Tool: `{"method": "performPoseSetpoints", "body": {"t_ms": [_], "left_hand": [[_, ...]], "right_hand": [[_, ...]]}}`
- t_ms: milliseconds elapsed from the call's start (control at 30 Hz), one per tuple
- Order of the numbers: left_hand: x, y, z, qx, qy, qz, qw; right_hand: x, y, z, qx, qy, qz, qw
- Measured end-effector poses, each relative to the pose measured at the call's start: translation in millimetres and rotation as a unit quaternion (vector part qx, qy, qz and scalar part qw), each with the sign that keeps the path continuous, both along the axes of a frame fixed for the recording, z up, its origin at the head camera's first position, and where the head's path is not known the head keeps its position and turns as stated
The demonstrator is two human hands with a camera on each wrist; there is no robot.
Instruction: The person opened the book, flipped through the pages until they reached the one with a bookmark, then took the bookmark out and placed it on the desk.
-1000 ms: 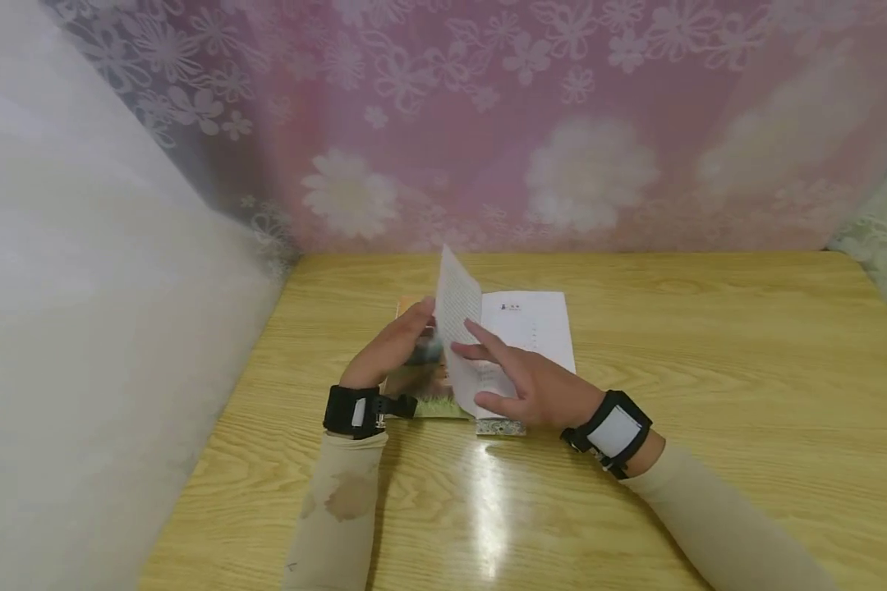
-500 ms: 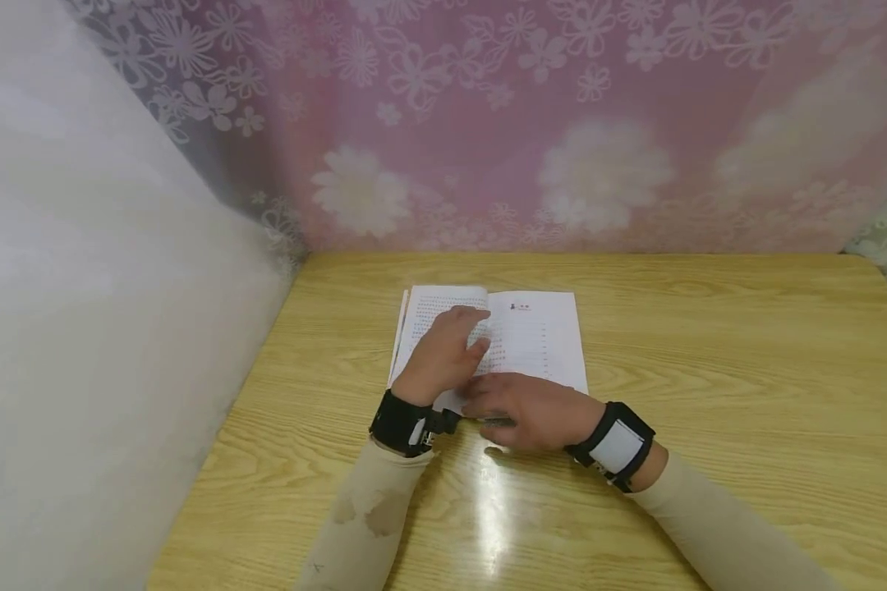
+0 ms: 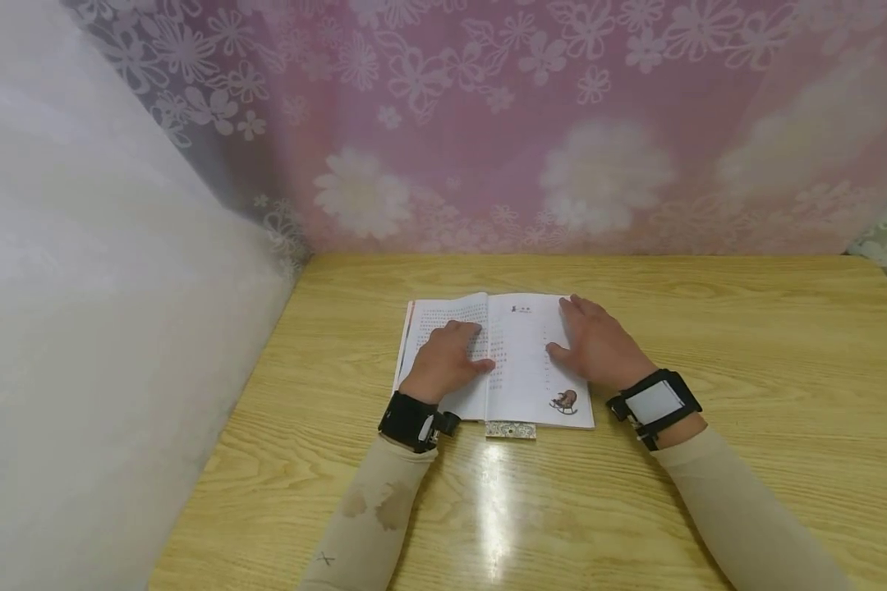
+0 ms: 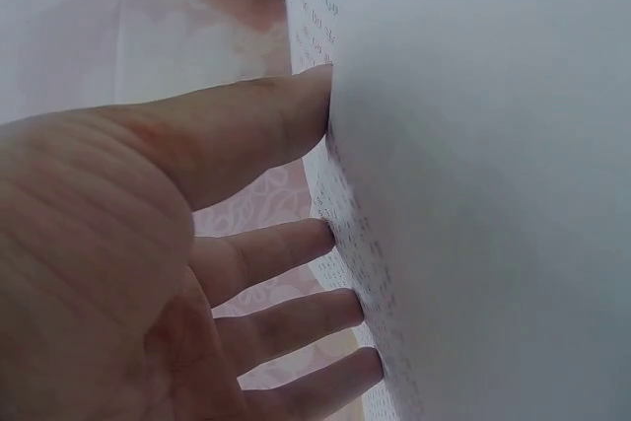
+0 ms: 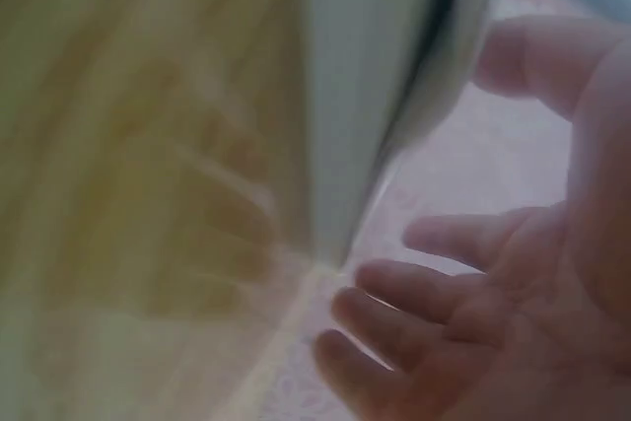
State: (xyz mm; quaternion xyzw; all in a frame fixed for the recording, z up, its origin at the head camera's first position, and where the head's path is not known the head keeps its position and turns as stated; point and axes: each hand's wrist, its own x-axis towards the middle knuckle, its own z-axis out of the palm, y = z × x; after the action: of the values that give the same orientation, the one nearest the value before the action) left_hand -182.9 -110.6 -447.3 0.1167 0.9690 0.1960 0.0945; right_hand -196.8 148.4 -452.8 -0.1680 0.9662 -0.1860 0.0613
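An open book point(image 3: 521, 353) lies on the wooden table, printed text on its left page and a small rocking-chair picture low on the right one. My left hand point(image 3: 447, 361) rests on the left page near the fold. In the left wrist view the thumb and fingertips of that hand point(image 4: 227, 155) touch the paper, spread apart. Over the outer edge of the right page lies my right hand point(image 3: 602, 349). The right wrist view shows this hand point(image 5: 493, 293) with spread fingers beside the book's blurred edge point(image 5: 360, 76).
A small patterned piece point(image 3: 511, 430) sticks out from under the book's lower edge. Behind the table point(image 3: 739, 361) hangs a pink floral cloth point(image 3: 480, 131). A pale wall or sheet point(image 3: 103, 312) stands along the left side.
The raised page now lies flat on the left, covering the colourful picture. My left hand has moved right onto it. My right hand has gone from the lower fold to the right page's edge.
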Motion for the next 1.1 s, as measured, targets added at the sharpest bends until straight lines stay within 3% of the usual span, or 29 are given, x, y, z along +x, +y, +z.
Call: {"method": "performPoseSetpoints", "body": {"t_ms": [167,467,1100], "left_hand": [[0.6,-1,0.1,0.016,0.000,-0.006,0.9998],[1.0,-3,1.5,0.020,-0.005,-0.011,0.9997],[1.4,0,0.4,0.015,-0.004,-0.015,0.9998]], "right_hand": [[-2.2,5,-2.4,0.025,-0.014,0.009,1.000],[-7.1,6,-5.4,0.018,-0.021,-0.001,1.000],[-1.2,11,-6.3,0.026,0.028,0.024,0.999]]}}
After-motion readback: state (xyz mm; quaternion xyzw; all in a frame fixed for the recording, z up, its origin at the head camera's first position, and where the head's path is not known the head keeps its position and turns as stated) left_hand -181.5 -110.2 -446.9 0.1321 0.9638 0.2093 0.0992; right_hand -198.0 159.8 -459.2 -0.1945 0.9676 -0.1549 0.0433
